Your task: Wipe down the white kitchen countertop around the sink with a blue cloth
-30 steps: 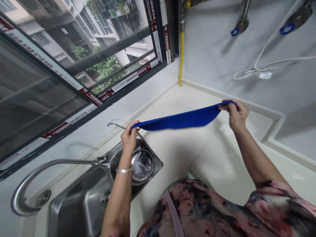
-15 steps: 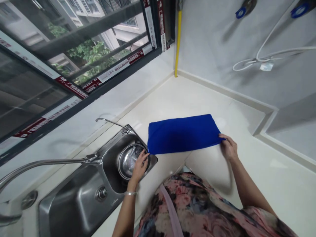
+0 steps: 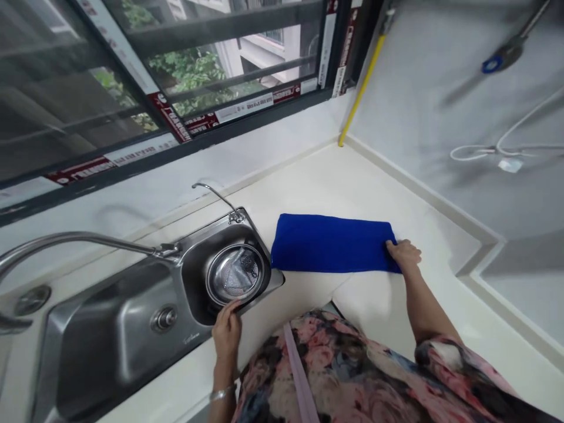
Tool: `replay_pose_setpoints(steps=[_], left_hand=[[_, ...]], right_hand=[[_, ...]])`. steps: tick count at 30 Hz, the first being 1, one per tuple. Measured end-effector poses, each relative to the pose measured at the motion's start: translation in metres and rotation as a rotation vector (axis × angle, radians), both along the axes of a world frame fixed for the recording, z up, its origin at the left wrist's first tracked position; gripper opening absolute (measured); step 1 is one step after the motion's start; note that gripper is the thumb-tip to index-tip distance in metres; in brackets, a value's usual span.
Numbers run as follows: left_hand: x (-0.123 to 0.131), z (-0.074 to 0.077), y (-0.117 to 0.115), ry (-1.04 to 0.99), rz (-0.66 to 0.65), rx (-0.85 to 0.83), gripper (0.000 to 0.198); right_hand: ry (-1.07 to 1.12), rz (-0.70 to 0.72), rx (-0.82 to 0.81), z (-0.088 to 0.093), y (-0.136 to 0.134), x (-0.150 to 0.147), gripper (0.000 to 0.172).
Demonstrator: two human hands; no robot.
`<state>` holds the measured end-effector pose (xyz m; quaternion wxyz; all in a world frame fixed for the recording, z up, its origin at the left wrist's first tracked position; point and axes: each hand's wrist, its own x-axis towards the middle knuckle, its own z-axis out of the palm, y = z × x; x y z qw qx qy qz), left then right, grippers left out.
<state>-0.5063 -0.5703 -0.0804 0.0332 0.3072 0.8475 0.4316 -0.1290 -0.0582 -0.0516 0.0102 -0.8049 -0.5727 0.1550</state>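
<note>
A blue cloth [image 3: 330, 244] lies folded flat on the pale countertop [image 3: 317, 182], just right of the sink. My right hand [image 3: 404, 254] is at the cloth's near right corner, fingers curled on its edge. My left hand [image 3: 227, 330] has its fingers laid out against the front rim of the steel sink [image 3: 132, 329], holding nothing. It is just in front of a round metal strainer basket [image 3: 235, 274] sitting in the sink's small basin.
A tall curved faucet [image 3: 79, 244] and a thin small tap [image 3: 215, 197] stand behind the sink. A window runs along the back wall. A yellow pipe [image 3: 359, 100] rises in the corner, and a white cable [image 3: 497, 150] hangs on the right wall.
The cloth, held stretched in the air a second ago, now lies on the counter. My left hand let go of it and dropped to the sink's front rim. The view swung left.
</note>
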Motion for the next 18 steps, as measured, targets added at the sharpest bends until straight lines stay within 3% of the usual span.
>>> replay_pose_setpoints(steps=[2,5,8,11,15,18], left_hand=[[0.002,0.002,-0.025,0.093,-0.064,-0.038,0.035],[0.008,-0.001,-0.067,0.157,-0.021,-0.068,0.031],[0.019,-0.009,-0.098,0.180,0.087,-0.052,0.030],[0.028,-0.017,-0.109,0.190,0.155,-0.011,0.028],[0.029,-0.022,-0.101,0.247,0.185,0.010,0.024],[0.027,-0.025,-0.097,0.251,0.205,0.024,0.025]], right_hand=[[0.006,0.099,-0.012,0.004,-0.006,-0.001,0.044],[0.045,0.265,0.024,0.012,-0.019,0.004,0.032],[0.093,0.398,0.085,0.027,-0.027,0.008,0.036],[0.218,0.465,0.246,0.052,-0.026,-0.006,0.050],[0.436,0.445,0.489,0.090,-0.032,-0.071,0.072],[0.656,0.496,0.457,0.108,-0.060,-0.141,0.073]])
